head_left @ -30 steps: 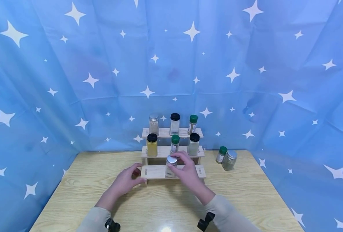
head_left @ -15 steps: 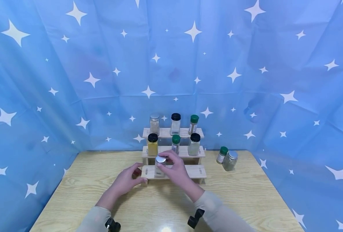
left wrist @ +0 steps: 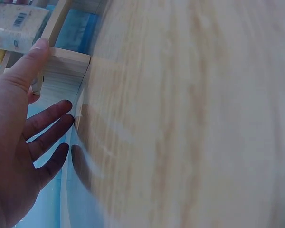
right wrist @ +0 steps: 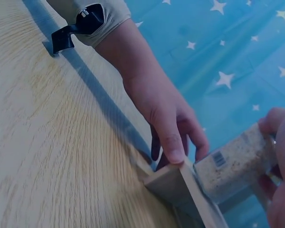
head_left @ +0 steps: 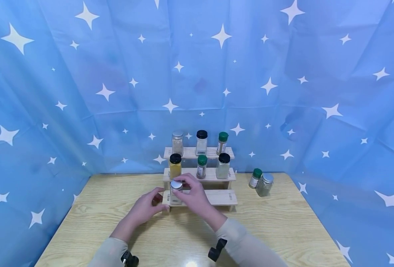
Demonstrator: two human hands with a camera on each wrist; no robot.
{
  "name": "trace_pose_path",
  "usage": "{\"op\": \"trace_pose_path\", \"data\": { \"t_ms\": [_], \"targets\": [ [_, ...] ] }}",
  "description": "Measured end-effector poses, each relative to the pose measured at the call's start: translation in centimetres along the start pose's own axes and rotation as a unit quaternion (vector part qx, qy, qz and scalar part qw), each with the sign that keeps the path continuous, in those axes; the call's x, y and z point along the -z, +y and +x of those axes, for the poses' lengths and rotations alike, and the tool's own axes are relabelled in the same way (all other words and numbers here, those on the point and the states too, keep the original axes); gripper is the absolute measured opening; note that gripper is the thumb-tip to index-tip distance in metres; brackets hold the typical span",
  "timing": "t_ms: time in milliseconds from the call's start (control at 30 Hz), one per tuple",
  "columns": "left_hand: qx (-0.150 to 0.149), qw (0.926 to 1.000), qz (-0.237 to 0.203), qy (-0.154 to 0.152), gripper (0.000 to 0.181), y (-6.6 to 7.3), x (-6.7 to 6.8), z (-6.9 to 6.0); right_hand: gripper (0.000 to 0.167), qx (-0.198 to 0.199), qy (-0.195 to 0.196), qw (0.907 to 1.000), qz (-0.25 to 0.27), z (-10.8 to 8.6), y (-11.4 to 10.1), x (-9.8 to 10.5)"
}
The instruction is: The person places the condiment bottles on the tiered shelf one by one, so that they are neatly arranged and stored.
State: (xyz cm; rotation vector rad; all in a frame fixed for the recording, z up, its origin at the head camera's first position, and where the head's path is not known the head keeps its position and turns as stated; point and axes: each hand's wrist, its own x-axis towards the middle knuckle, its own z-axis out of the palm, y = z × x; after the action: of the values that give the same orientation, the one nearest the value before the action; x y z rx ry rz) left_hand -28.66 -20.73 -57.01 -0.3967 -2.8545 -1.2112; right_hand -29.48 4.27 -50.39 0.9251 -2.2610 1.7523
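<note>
A three-tier wooden spice rack stands on the table. At its left end, my left hand holds the lowest tier between thumb and index finger. The left wrist view shows the other fingers spread out beside it. By its silver lid, my right hand pinches a square glass spice jar, upright at the left end of the lowest tier. Pale, speckled contents and a barcode label show on this jar in the right wrist view. Whether its base bears fully on the shelf is hard to tell.
The middle tier carries a yellow spice jar, a green-capped jar and a black-lidded jar. Several jars stand on the top tier. To the right, a green-capped jar and a silver-lidded herb jar stand on the table.
My right hand has moved the silver-lidded jar leftward along the lowest tier, from near the middle to the left end. My left hand stays in place on the rack.
</note>
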Motion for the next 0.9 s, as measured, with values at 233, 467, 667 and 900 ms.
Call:
{"op": "trace_pose_path", "data": {
  "t_ms": [233, 467, 667, 900],
  "targets": [
    [-0.005, 1.0000, -0.007, -0.004, 0.073, 0.2, 0.0, -0.1, 0.035, 0.018, -0.006, 0.9997, -0.013, 0.0, 0.8, -0.5],
    [-0.007, 1.0000, -0.001, -0.002, 0.075, 0.1, 0.0, -0.1, 0.038, 0.036, -0.006, 0.9992, -0.019, 0.0, 1.3, -0.7],
    [-0.008, 0.9999, -0.007, -0.009, 0.077, -0.1, 0.1, 0.0, 0.039, 0.031, -0.004, 0.9994, -0.016, 0.0, 1.5, -0.7],
    [-0.008, 0.9999, -0.004, -0.007, 0.076, -0.2, 0.0, 0.0, 0.051, -0.016, -0.022, 0.9994, -0.022, -0.2, 0.9, -0.3]
  ]
}}
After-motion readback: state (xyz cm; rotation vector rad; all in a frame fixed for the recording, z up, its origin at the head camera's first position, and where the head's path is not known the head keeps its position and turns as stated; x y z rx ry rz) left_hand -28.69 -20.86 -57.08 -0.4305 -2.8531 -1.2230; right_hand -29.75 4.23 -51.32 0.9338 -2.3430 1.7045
